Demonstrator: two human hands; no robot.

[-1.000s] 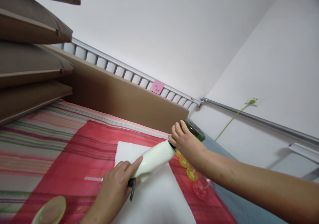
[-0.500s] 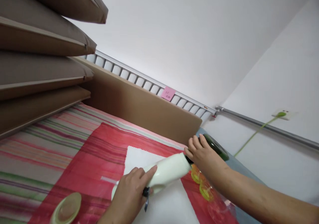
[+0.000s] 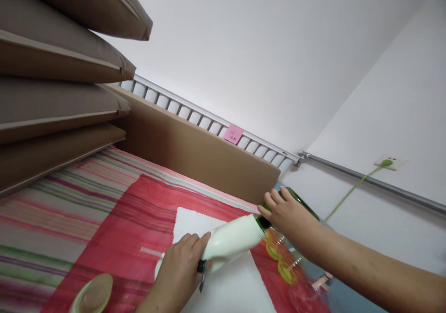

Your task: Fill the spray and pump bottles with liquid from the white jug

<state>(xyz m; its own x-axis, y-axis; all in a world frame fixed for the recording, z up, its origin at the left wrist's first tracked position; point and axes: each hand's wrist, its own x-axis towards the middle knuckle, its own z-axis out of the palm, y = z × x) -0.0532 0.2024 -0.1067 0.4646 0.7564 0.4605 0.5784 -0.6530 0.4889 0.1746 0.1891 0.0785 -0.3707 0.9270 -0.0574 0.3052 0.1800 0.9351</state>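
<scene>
The left hand keeps a closed grip round a pale bottle, tilted above the white cloth on the red cloth. The right hand's grip curls over a green bottle, its neck at the pale bottle's mouth, near the red cloth's right edge. Yellow-rimmed clear pieces lie below that hand; a pale oval dish sits near the left edge.
</scene>
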